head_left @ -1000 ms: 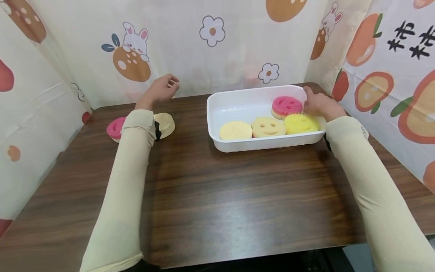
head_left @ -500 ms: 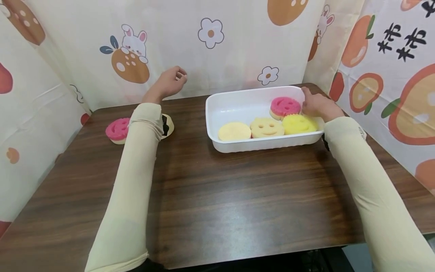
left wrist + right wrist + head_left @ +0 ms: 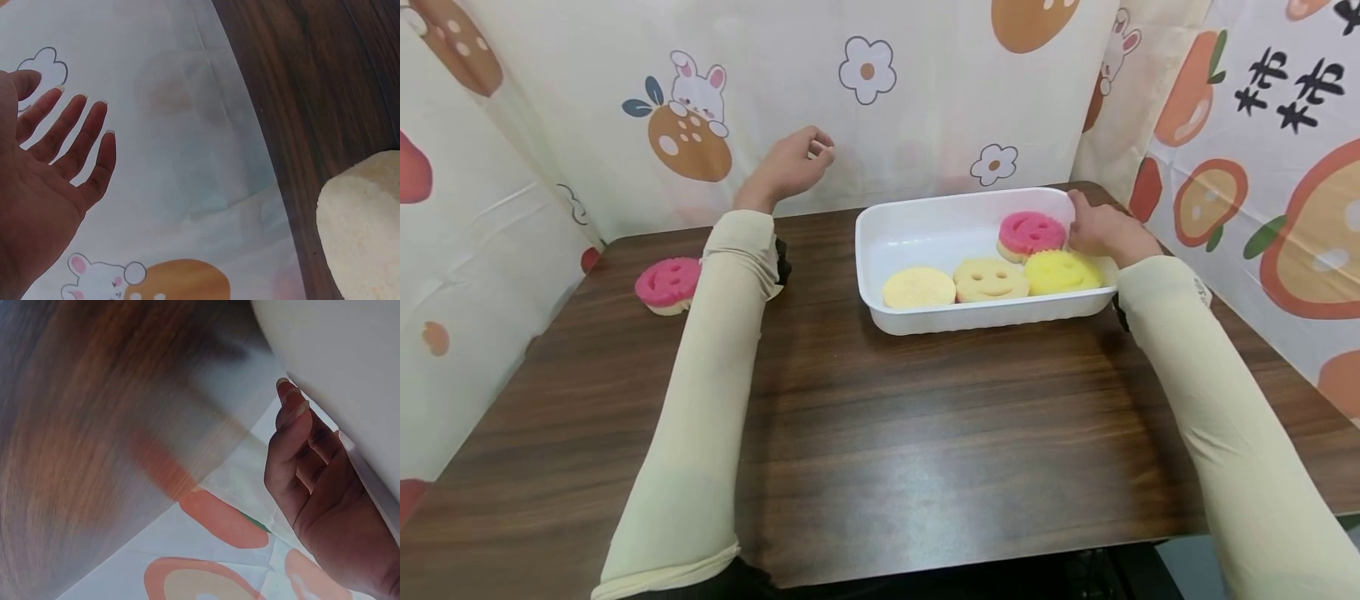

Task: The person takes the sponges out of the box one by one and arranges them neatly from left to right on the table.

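Note:
My left hand (image 3: 790, 167) hovers above the back edge of the table, in front of the curtain, holding nothing. Its fingers look loose and spread in the left wrist view. Below that wrist lies a pale round sponge (image 3: 362, 225), mostly hidden by the sleeve in the head view. A pink smiley sponge (image 3: 668, 283) is on the table farther left. My right hand (image 3: 1108, 232) grips the right end of a white tray (image 3: 985, 321), fingers under the rim. Inside the tray are a pink sponge (image 3: 1032, 233), a yellow one (image 3: 1063, 272), a pale smiley one (image 3: 991, 279) and a plain pale-yellow disc (image 3: 919, 287).
A dark wood-grain table (image 3: 925, 433) carries everything. Printed curtains (image 3: 925, 108) rise behind it and along both sides. The tray stands close to the back curtain, right of the middle.
My left hand has moved right and a little up and away, through the air. More of the pink sponge on the table shows. The right hand stays on the tray, which has not moved.

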Tool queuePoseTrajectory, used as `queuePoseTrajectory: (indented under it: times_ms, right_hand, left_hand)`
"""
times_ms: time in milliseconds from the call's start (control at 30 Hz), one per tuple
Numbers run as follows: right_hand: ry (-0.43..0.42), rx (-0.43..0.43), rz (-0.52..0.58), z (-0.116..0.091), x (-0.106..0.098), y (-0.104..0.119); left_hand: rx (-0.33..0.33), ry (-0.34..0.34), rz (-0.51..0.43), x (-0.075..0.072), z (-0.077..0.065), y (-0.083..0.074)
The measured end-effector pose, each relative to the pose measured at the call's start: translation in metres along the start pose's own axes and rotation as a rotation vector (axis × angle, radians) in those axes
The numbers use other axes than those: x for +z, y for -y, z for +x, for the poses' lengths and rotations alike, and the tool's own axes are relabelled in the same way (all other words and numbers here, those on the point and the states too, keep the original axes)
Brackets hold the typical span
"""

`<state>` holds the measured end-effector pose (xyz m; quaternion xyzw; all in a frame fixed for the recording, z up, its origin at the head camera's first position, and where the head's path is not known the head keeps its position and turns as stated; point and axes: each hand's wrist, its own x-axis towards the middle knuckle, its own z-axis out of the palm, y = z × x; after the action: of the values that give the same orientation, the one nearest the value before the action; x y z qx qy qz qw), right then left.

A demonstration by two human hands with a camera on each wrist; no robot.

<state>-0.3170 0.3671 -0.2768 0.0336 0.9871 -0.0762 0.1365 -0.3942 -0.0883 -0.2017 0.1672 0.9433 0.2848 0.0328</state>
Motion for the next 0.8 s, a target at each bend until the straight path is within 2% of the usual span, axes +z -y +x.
queuePoseTrajectory:
  times_ms: [133,367,600,800]
  right_hand:
    - [0.009,0.007,0.01,0.001,0.0,0.002]
    - [0.003,0.015,0.008,0.003,0.001,0.004]
    - [-0.016,0.005,-0.009,0.008,0.003,0.002]
    - [-0.019,0.017,0.001,0.009,0.004,0.004]
  left_hand:
    - [-0.004,0.011,0.0,0.003,0.006,-0.004]
    - [0.054,0.023,-0.016,0.012,0.015,-0.011]
    - [0.062,0.029,-0.003,0.02,0.022,-0.022]
    - [0.068,0.066,0.02,0.029,0.028,-0.028]
